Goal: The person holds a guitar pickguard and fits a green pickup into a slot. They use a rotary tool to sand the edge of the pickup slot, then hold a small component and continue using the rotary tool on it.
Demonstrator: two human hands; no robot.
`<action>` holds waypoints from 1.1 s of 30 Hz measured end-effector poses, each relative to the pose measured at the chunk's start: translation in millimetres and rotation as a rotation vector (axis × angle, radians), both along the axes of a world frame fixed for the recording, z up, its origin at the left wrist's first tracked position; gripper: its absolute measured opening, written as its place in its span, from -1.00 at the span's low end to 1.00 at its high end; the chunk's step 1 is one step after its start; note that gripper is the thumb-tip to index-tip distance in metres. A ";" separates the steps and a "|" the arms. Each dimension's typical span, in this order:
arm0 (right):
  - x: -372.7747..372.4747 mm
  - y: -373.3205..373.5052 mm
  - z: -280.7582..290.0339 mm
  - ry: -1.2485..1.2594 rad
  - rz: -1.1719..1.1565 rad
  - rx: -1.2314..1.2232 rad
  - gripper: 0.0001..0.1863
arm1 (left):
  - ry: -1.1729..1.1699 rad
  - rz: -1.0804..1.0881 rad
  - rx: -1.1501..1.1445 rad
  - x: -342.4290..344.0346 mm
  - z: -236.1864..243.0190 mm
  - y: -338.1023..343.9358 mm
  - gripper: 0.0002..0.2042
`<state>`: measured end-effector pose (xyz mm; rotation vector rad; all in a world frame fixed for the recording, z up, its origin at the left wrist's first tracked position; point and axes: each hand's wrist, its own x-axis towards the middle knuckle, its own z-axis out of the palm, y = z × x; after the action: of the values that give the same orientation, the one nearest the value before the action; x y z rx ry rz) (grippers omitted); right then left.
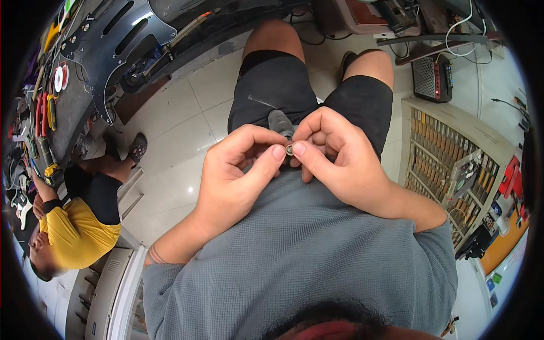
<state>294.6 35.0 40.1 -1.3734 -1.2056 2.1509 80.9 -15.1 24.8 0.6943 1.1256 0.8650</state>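
Above my lap, a small ring-shaped metal part (pixel 289 150) is pinched between the fingertips of both hands; its exact kind is too small to make out. My left hand (pixel 241 164) grips it from the left, thumb and forefinger closed. From the right, my right hand (pixel 334 150) meets it with thumb and forefinger, the other fingers curled. Just beyond the fingertips lies a tool with a dark grey handle (pixel 280 122), resting against my black shorts (pixel 272 79). Its thin metal shaft (pixel 263 102) points to the far left, and my fingers partly cover the handle's near end.
On the dark workbench at the left are a guitar pickguard (pixel 122 34), red-handled pliers (pixel 42 113) and a spool (pixel 60 77). A person in a yellow shirt (pixel 85 226) sits there. To the right stand a small amplifier (pixel 432 78) and a slotted cabinet (pixel 407 122).
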 end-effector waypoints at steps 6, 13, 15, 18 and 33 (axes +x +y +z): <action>-2.1 -5.9 -5.5 0.003 -0.059 0.033 -0.86 | -0.050 0.055 -0.136 5.2 0.0 2.0 -0.85; 0.8 -0.2 -21.0 -0.015 0.029 -0.022 -0.90 | -0.112 0.114 -0.197 8.2 -14.4 5.0 -0.90; 0.6 0.9 -29.3 0.053 -0.001 -0.048 -0.88 | -0.113 0.115 -0.195 8.1 -20.3 6.6 -0.90; -0.7 -1.6 -37.0 0.112 -0.067 -0.053 -0.82 | -0.125 0.116 -0.202 7.1 -28.9 8.8 -0.90; 8.7 5.4 -28.2 0.198 -0.123 -0.072 -0.81 | -0.128 0.095 -0.104 10.2 -17.3 18.1 -0.83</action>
<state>303.3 40.4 11.9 -1.1959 -0.9545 2.2019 91.1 2.9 7.5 0.4957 1.0874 0.9115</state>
